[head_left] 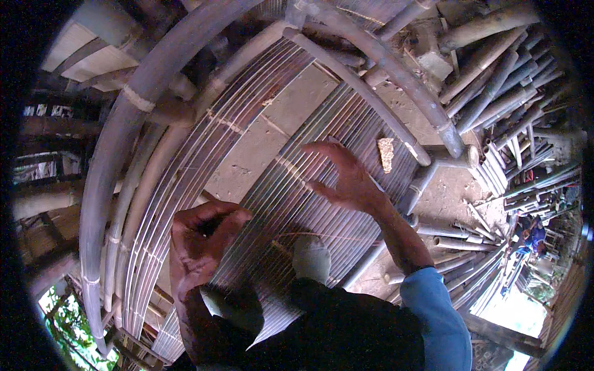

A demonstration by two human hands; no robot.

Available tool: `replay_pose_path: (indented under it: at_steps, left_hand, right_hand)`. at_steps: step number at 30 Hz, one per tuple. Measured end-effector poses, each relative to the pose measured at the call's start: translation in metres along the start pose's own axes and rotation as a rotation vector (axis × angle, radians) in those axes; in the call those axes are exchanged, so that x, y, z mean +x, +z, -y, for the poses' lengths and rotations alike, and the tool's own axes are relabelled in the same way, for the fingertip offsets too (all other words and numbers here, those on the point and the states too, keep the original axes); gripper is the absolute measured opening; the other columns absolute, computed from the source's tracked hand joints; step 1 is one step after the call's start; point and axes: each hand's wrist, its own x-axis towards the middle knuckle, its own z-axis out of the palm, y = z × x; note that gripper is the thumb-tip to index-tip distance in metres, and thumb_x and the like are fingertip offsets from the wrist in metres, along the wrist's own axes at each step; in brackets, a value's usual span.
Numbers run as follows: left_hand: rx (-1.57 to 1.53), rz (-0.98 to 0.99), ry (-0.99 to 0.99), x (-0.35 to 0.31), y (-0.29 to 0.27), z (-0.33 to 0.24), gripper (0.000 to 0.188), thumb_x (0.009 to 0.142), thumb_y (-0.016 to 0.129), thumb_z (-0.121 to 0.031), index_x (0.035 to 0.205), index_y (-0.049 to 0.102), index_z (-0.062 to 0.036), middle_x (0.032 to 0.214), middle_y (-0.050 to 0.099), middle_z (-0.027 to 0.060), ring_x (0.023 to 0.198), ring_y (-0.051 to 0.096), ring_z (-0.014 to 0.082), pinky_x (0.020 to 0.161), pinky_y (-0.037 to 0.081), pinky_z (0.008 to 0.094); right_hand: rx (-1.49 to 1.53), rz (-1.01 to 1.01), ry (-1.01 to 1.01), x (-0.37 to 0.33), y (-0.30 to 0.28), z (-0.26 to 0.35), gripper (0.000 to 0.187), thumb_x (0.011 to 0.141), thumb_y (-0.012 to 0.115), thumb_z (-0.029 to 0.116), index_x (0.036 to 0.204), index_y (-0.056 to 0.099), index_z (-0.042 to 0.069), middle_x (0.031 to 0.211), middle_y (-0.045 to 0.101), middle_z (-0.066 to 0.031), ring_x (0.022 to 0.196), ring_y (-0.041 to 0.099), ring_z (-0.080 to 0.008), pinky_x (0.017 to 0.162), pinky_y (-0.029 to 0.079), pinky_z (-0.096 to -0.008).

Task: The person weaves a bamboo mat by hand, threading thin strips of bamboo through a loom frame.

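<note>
Beneath both hands lies a slatted bamboo panel (309, 191), built of narrow dark strips set side by side. My left hand (207, 241) is raised over its left edge, fingers curled and thumb against them; whatever may be in the pinch cannot be made out. Above the middle of the slats is my right hand (346, 176), its thumb and fingers spread apart with nothing visible between them. A thin reddish strand (334, 236) crosses the slats nearer to me. On the right part of the panel rests a small, rough tan piece (385, 154).
Thick bamboo poles (117, 136) frame the piece on the left, and another pole (396, 74) bounds the far right. Left of the panel, beyond a gap over the floor, runs a second band of strips (229, 117). Cut bamboo (495, 93) is piled at right; a person (531, 238) is farther off.
</note>
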Motion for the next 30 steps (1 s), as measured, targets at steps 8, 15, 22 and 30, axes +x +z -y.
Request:
replay_pose_path:
  at_steps: [8,15,22,30]
  left_hand:
    - [0.193,-0.243,-0.089,0.016,-0.054,0.018,0.012,0.089,0.071,-0.01,0.096,0.075,-0.0016,0.076,0.071,0.0041,0.07,0.062,0.0094,0.064,0.047,0.0242]
    - [0.348,-0.184,0.035,-0.01,-0.093,-0.021,0.016,0.085,0.076,-0.012,0.092,0.075,0.0026,0.084,0.074,0.0117,0.076,0.067,0.012,0.071,0.052,0.0247]
    - [0.438,-0.476,-0.122,0.016,-0.116,0.001,0.021,0.083,0.078,-0.017,0.092,0.075,0.0013,0.079,0.073,0.0045,0.066,0.061,0.0095,0.064,0.05,0.0261]
    - [1.025,-0.27,0.092,0.105,-0.007,0.149,0.01,0.078,0.069,-0.019,0.082,0.074,-0.0104,0.084,0.073,0.0103,0.074,0.07,0.0288,0.065,0.056,0.0389]
  right_hand:
    - [0.458,0.374,-0.261,0.028,-0.024,0.021,0.023,0.071,0.088,0.019,0.084,0.071,0.01,0.102,0.059,-0.0068,0.09,0.059,-0.0174,0.08,0.049,-0.0346]
    - [0.111,0.237,-0.529,0.058,0.005,0.034,0.022,0.078,0.082,0.028,0.094,0.076,0.015,0.13,0.058,-0.0118,0.119,0.057,-0.0278,0.098,0.049,-0.0408]
    - [0.285,0.432,-0.218,0.078,-0.014,0.002,0.019,0.085,0.075,0.021,0.097,0.073,0.006,0.093,0.069,-0.0119,0.089,0.067,-0.026,0.083,0.053,-0.0365]
    - [-0.383,0.24,-0.178,0.111,0.014,-0.078,0.024,0.084,0.069,0.018,0.106,0.07,0.01,0.094,0.071,-0.0105,0.091,0.066,-0.0302,0.084,0.052,-0.0417]
